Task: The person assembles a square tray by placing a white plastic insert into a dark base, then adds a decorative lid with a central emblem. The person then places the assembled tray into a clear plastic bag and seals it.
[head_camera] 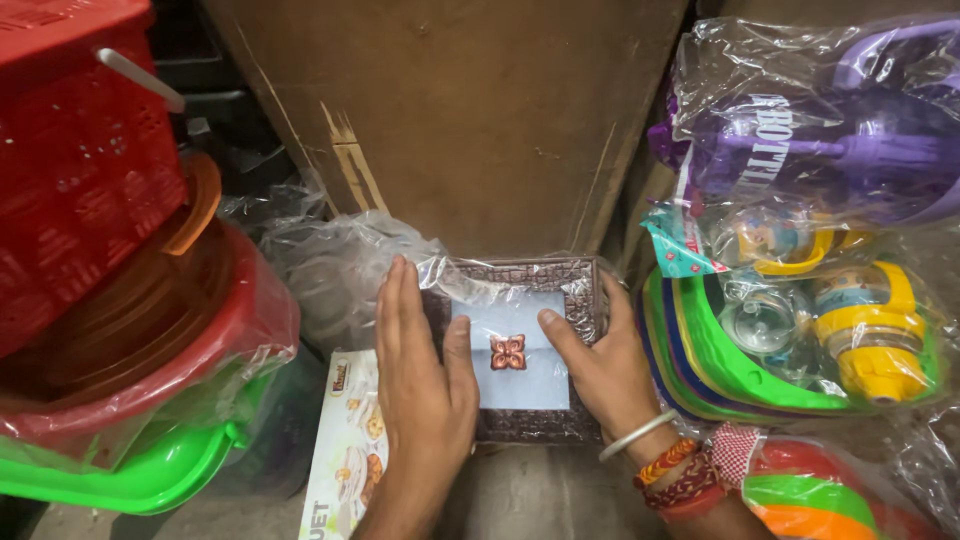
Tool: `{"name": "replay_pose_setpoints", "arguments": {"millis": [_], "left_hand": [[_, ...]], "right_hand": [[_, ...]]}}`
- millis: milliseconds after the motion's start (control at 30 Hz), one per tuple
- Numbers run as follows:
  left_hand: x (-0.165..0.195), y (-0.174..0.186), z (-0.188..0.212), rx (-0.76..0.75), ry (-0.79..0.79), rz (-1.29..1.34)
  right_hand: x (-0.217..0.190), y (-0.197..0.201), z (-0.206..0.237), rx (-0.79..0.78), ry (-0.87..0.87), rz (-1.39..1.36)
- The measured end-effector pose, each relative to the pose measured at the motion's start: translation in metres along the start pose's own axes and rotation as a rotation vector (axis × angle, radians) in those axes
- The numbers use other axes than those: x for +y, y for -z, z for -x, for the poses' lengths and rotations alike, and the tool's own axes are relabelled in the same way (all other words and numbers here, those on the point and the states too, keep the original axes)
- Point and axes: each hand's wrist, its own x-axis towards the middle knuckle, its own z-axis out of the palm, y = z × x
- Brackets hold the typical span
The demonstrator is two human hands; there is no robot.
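A dark brown textured box with a pale blue centre panel and a small copper flower ornament lies in the middle, partly wrapped in clear plastic. My left hand lies flat on its left side, fingers straight and together. My right hand grips its right side, thumb on the blue panel, fingers around the edge. Bangles and red threads circle my right wrist.
A big cardboard box stands behind. Red basket, red and green plastic tubs at left. Bagged purple and yellow bottles and coloured plates at right. A printed white carton lies under my left hand.
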Motion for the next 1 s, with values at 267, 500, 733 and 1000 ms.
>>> {"name": "replay_pose_setpoints", "arguments": {"millis": [267,500,733,1000], "left_hand": [[-0.029,-0.005,-0.005,-0.150,0.382,0.237],[-0.022,0.014,-0.021,-0.291,0.873,0.931],[-0.021,0.019,-0.020,-0.209,1.125,1.077],[-0.029,0.006,-0.015,-0.055,1.092,1.009]], "right_hand": [[-0.009,0.004,0.004,-0.112,-0.066,-0.023],[-0.011,0.007,0.005,-0.191,-0.110,-0.112],[-0.005,0.009,0.001,-0.276,-0.261,-0.026],[-0.008,0.008,0.011,-0.031,0.672,0.655]]}}
